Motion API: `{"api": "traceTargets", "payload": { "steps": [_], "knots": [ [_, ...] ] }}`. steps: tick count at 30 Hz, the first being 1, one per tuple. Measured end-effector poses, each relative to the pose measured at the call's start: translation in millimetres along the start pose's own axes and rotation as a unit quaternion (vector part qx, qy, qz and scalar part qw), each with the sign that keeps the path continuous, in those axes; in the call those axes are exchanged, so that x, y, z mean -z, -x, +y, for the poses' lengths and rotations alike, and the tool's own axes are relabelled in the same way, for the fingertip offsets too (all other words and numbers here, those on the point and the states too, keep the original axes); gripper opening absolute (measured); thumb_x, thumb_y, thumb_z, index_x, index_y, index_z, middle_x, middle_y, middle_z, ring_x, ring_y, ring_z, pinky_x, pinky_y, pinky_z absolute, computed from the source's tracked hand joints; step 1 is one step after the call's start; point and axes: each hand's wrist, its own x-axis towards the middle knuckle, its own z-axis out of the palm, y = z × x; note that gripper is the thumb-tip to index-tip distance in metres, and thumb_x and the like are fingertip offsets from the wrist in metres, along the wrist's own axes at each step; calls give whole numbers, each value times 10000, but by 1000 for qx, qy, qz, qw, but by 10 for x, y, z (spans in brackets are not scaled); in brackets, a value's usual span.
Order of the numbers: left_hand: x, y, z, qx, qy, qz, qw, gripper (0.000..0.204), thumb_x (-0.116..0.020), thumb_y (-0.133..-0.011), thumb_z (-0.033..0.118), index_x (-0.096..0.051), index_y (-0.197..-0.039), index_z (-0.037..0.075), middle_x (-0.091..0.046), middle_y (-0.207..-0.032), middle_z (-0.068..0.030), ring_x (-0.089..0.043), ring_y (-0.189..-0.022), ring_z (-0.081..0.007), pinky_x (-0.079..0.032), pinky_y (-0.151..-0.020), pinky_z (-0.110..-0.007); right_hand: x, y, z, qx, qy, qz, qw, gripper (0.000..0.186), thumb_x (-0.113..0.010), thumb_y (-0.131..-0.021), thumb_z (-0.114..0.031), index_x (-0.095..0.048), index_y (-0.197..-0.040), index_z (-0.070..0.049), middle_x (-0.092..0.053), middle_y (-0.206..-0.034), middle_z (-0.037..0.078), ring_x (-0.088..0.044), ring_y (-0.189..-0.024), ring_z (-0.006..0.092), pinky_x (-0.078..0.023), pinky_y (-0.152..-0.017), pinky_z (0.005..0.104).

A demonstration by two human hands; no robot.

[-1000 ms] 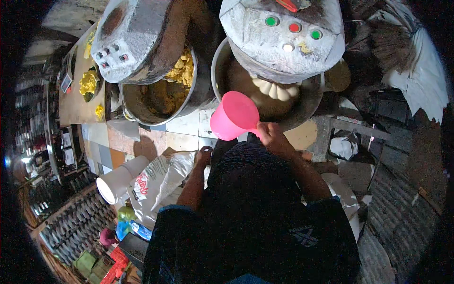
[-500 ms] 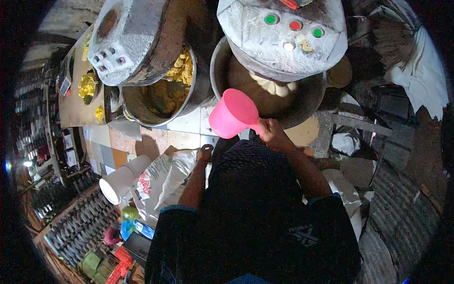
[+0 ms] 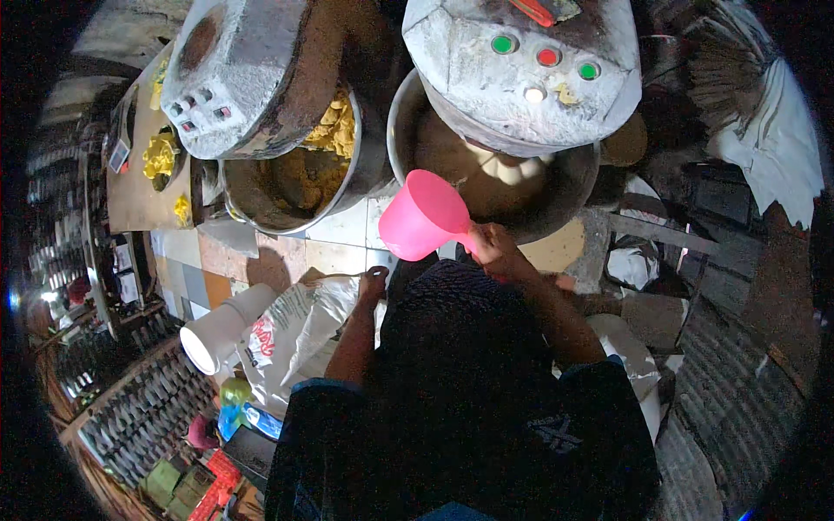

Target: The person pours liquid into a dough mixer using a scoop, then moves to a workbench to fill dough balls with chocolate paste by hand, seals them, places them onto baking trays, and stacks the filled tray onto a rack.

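My right hand [image 3: 495, 250] is closed around the handle of a pink plastic dipper [image 3: 413, 221]. The dipper is tilted at the near left rim of a large mixing bowl [image 3: 556, 221], its mouth turned up toward the bowl. Pale dough [image 3: 508, 169] lies in that bowl under the white head of a mixer [image 3: 530, 95]. Low on the left, my left hand [image 3: 373, 282] hangs with curled fingers beside the upper edge of a white sack [image 3: 308, 321]. Shadow hides whatever those fingers may hold.
A second mixer [image 3: 221, 87] stands at the left over a metal bowl [image 3: 230, 195] with yellow dough [image 3: 337, 130]. White buckets [image 3: 228, 326] lie on their side near the sack. A tabletop [image 3: 143, 195] bearing yellow lumps is at far left. Corrugated sheets [image 3: 738, 373] stand at right.
The dipper and my right hand have shifted slightly left and toward me. The dough under the mixer head shows a different shape. My left hand has hardly moved.
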Motion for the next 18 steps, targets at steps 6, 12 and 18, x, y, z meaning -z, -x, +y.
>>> {"api": "traceTargets", "payload": {
  "steps": [6,12,18],
  "knots": [
    [-12,-126,-235,-116,-76,1,990,291,-589,-802,327,-670,-1011,141,-669,-741,-90,-651,-708,-228,-506,-648,-378,-75,11,124,-196,-50,-15,979,359,-421,-945,-314,-586,-760,-54,-498,-518,40,-500,-481,136,-399,-487,316],
    [10,-152,-303,-28,26,-104,994,264,-541,-843,323,-665,-1022,175,-687,-915,-25,-660,-744,-221,-530,-650,-390,-70,31,168,-105,14,-42,993,319,-399,-946,-331,-570,-913,-63,-528,-649,105,-515,-576,224,-405,-526,370],
    [-5,37,60,7,-48,-48,998,268,-531,-830,324,-706,-918,140,-687,-796,-42,-647,-692,-171,-523,-632,-338,72,4,-133,-175,-59,-56,981,327,-403,-934,-351,-544,-905,-58,-520,-644,101,-507,-562,220,-391,-506,365]
  ]
}}
